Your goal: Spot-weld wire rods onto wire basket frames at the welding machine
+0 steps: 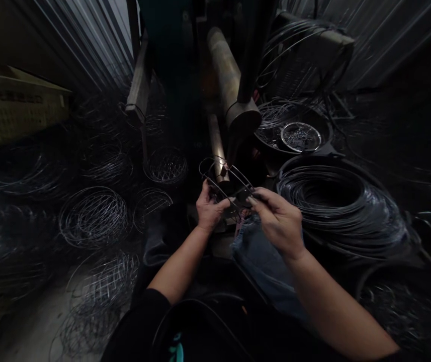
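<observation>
So, going left to right: far left there's a yellow crate (19,113), kinda lost in the gloom. In front of it the floor (36,301) is heaped with wire stuff, and the clearest bit is a round wire tangle (93,217) with grid-type pieces (107,279) below it. It's too dark to sort out every piece. Closer in, a round wire grid (167,166) sits just left of the machine.

Then the bit that matters. The left hand (209,208) has its fingers up at the left end of a thin wire ring (240,176), thumb poking out sideways along the near side. The ring is right between the two hands, by the front end of the lower metal rod (217,143), with the thick cylinder (227,70) higher up behind. From here its long axis slants from upper left down to lower right, cutting across the rod's line. Can't tell whether wire and rod actually touch. The right hand (278,221) has the lower-right end in a thumb-and-finger pinch. Neither hand is really nearer, they're both on it.

Right of that: a dark pan (326,133) with a small round dish (301,137) in it, then a big fat wire coil (373,216) just beside the right hand. Pretty tight on that side, tbh.
</observation>
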A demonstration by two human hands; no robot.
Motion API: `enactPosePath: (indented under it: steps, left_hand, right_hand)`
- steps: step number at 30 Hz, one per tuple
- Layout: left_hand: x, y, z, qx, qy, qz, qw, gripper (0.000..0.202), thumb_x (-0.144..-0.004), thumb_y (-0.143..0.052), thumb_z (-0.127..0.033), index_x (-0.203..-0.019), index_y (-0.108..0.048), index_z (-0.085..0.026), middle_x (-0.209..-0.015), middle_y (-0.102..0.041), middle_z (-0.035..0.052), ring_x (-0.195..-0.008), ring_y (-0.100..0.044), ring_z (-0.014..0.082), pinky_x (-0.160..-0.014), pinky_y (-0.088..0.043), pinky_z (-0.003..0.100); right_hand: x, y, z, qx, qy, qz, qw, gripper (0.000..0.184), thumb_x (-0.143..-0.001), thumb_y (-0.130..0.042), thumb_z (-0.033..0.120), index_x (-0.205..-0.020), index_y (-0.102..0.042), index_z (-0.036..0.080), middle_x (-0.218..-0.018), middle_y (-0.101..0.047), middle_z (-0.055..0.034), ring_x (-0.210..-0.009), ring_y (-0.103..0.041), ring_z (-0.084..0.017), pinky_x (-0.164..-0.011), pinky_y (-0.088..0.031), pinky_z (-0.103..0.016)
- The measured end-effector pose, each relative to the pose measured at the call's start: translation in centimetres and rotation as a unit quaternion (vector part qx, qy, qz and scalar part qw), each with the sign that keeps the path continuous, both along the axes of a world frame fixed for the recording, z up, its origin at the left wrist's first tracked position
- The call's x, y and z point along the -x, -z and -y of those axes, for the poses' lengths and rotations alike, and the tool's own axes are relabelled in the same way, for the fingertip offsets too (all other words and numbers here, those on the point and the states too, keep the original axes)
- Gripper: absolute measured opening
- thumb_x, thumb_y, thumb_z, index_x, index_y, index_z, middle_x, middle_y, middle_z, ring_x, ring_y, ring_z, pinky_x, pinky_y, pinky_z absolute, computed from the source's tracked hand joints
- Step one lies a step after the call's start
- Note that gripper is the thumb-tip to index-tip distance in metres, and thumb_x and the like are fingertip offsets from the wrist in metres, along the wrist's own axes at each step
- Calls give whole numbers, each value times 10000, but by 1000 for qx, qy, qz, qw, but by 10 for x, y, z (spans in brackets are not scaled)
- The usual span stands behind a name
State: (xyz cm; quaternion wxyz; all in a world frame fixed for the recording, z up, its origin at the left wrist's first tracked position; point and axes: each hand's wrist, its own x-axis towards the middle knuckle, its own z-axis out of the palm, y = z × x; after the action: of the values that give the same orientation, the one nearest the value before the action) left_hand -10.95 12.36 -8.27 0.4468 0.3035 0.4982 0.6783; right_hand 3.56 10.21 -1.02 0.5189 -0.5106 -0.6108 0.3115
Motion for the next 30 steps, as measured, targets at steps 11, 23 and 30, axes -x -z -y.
enactPosePath:
  steps: [11, 23, 30]
  left_hand:
    - [11, 1, -5, 5, -8, 0, 1000, 875, -502, -870, -237, -1301, -513, -212, -901, -577, -12, -831, -573, 112, -824, -464, 234]
    - [10, 7, -12, 11, -4, 14, 1000, 885, -466, -888, -246, -1279, -540, -206, -905, -604, 7, -836, -588, 133, -832, -471, 277]
    - [7, 5, -18, 8, -11, 57, 998, 910, -451, -883, -231, -1286, -526, -186, -935, -613, 9, -836, -577, 122, -843, -458, 278]
  right_hand:
    - [14, -18, -24, 50, -124, -28, 991, 66, -692, -740, 247, -725, -723, 192, -845, -712, -42, -798, -669, -200, -753, -540, -327]
    - [23, -13, -23, -22, -50, 23, 998, 138, -815, -619, 268, -748, -715, 196, -865, -708, -59, -805, -665, -191, -792, -534, -335]
    - [27, -19, -34, -28, -46, 62, 997, 157, -820, -576, 257, -710, -670, 197, -760, -691, -42, -743, -648, -180, -745, -519, -318]
